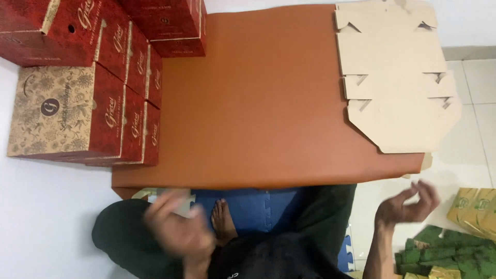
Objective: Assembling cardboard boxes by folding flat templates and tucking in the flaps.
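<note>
The light is soft and even, and the scene is bright. The white floor [46,217] at the left looks washed out, almost without detail. The brown desk [258,103] has a mild, dull sheen and no hard glare. Shadows are weak. The left hand [178,227] is strongly smeared by motion blur; the right hand [408,204] is blurred a little. The stacked red boxes [129,46] stay sharp.

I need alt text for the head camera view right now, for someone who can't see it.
A seated person's two bare hands, left hand blurred and right hand open, are raised at the near edge of an orange-brown mat. Flat cardboard box blanks lie on the mat's right side. Stacked red patterned boxes stand on its left, and green and gold packets lie by the right hand.
</note>
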